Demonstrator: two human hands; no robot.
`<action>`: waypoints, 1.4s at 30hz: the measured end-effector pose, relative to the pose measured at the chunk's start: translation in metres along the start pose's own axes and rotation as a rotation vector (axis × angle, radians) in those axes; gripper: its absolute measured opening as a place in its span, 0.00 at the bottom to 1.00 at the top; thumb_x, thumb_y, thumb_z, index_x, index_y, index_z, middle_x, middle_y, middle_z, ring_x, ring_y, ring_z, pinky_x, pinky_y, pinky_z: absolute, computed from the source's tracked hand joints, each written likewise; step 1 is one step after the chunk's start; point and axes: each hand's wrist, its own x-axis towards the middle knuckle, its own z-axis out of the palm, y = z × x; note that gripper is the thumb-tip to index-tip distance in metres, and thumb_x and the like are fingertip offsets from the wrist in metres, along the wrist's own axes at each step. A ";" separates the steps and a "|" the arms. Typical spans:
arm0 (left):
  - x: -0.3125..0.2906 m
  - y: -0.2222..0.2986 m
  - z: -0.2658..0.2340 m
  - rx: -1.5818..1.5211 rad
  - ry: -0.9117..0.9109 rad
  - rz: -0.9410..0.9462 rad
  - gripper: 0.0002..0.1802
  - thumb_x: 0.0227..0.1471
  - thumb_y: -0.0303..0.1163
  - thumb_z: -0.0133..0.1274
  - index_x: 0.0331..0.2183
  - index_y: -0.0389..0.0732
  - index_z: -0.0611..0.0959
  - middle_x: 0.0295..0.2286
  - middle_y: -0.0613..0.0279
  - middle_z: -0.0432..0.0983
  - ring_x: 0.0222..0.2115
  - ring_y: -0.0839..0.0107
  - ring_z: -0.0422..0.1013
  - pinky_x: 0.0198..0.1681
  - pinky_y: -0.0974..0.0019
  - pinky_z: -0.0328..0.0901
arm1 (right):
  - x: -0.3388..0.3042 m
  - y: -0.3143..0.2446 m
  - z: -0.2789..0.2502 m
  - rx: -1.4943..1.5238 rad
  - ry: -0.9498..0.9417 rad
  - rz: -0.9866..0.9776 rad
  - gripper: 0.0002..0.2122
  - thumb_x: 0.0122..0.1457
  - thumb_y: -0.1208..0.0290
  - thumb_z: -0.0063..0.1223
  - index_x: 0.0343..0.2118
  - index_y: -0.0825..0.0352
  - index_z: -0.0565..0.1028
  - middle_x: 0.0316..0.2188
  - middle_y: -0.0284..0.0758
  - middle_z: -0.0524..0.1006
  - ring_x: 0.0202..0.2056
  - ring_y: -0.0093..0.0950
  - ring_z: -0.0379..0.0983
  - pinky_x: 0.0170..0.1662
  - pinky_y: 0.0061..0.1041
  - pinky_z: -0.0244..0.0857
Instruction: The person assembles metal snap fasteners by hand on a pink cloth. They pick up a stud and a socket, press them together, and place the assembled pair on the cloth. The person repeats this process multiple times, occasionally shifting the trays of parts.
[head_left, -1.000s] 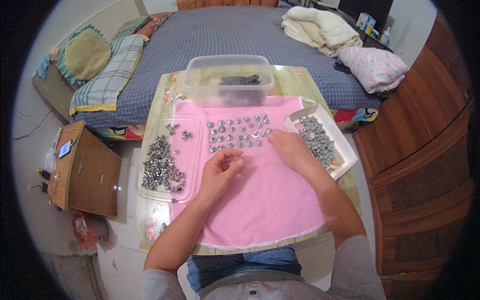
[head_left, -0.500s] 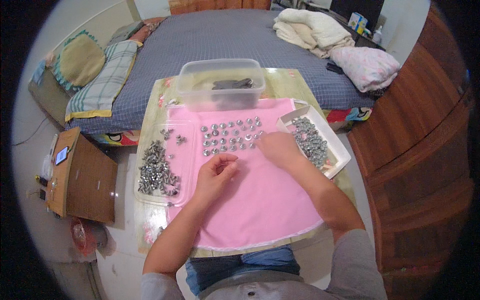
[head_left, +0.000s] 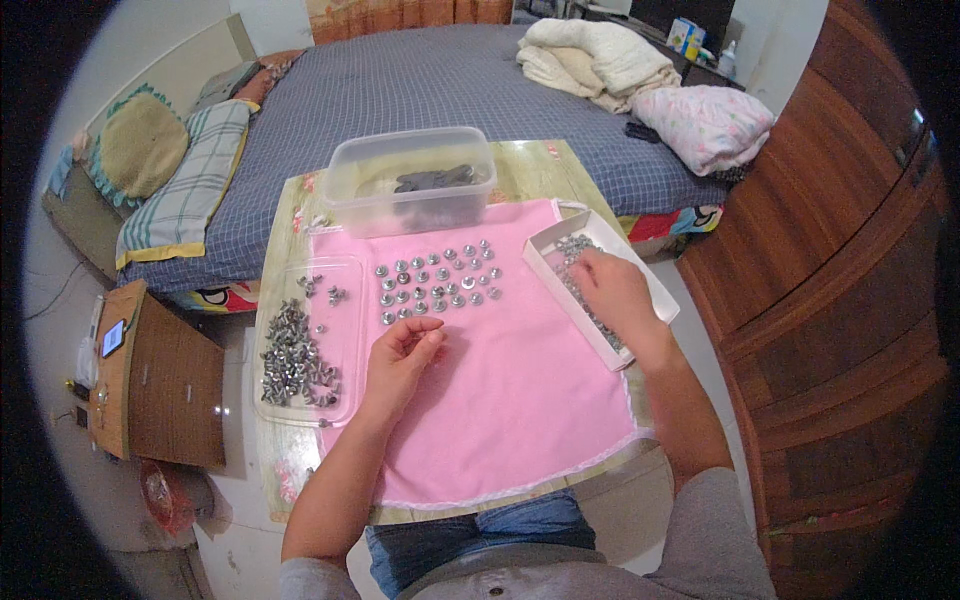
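My right hand [head_left: 617, 297] reaches into a white open box [head_left: 655, 287] of small grey metal pieces [head_left: 574, 243]. Its fingers are bent together over the pieces, and what they hold is hidden. Over the pink cloth [head_left: 490, 410] hovers my left hand [head_left: 397, 362], loosely curled, thumb and forefinger apart with nothing visible between them. Just beyond it, several round silver metal fittings [head_left: 443, 274] stand in rows on the cloth. To their left, a clear shallow plastic lid [head_left: 352, 345] bears a heap of silver screw-like pieces [head_left: 290, 355].
A clear plastic tub [head_left: 350, 195] with dark items inside stands at the table's far edge. Behind it is a bed [head_left: 400, 90] with a checked cover. A wooden cabinet [head_left: 165, 385] is at the left, and brown wooden panels [head_left: 800, 270] rise at the right.
My right hand has moved from the right end of the rows of fittings into the white box. My left hand keeps nearly the same place and pose. The whole view has shifted slightly.
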 end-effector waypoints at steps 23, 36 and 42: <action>0.002 -0.003 -0.002 0.014 -0.010 0.019 0.07 0.48 0.27 0.48 0.33 0.36 0.73 0.25 0.65 0.71 0.24 0.78 0.66 0.29 0.77 0.61 | 0.044 0.036 0.028 -0.043 -0.062 -0.177 0.07 0.45 0.74 0.45 0.27 0.65 0.74 0.28 0.42 0.72 0.34 0.39 0.68 0.37 0.35 0.62; 0.003 -0.003 -0.002 0.006 -0.011 -0.013 0.08 0.48 0.27 0.48 0.33 0.36 0.73 0.25 0.65 0.71 0.24 0.78 0.66 0.30 0.77 0.61 | 0.059 0.039 0.047 -0.233 -0.064 -0.082 0.07 0.45 0.72 0.42 0.24 0.65 0.73 0.27 0.41 0.73 0.32 0.39 0.70 0.35 0.37 0.63; 0.000 -0.001 -0.002 -0.006 0.010 -0.022 0.08 0.48 0.27 0.48 0.32 0.36 0.74 0.25 0.65 0.71 0.25 0.79 0.66 0.30 0.77 0.62 | 0.055 0.027 0.039 -0.161 -0.061 0.000 0.08 0.45 0.73 0.40 0.25 0.67 0.72 0.26 0.44 0.72 0.31 0.41 0.70 0.34 0.38 0.63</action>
